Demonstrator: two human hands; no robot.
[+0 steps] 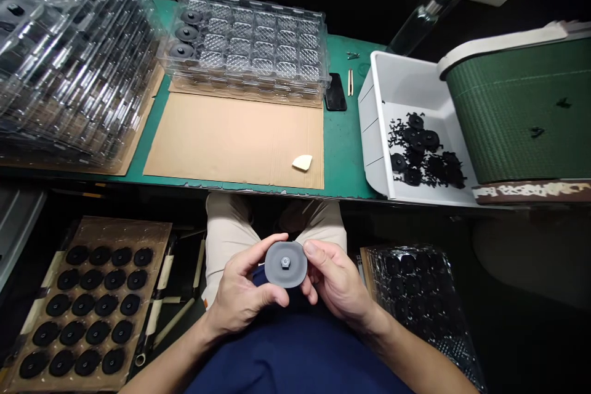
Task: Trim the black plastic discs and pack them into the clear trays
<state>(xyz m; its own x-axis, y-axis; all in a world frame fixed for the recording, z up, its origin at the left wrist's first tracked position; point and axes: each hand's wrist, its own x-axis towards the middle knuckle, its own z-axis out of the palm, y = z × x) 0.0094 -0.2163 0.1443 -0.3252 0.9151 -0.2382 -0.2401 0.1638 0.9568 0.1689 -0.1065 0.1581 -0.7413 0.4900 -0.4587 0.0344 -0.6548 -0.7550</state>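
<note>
Above my lap I hold a dark grey round disc [276,265] with a small raised hub at its centre, its flat face turned up toward me. My left hand [244,283] grips it along the left and lower edge, thumb below and index finger over the top. On the other side, my right hand [339,277] pinches the disc's right edge between thumb and fingers. Past the table edge, a sheet of cardboard [231,135] lies on the green table, with a pale wedge-shaped piece [302,162] near its front right corner.
Clear plastic trays [258,83] stand behind the cardboard, the top one with three black discs. Tall tray stacks [92,74] rise at left. A white bin [378,129] of black parts sits beside a green conveyor belt [521,111]. Disc-filled trays [99,234] flank my legs; a phone [335,92] lies behind.
</note>
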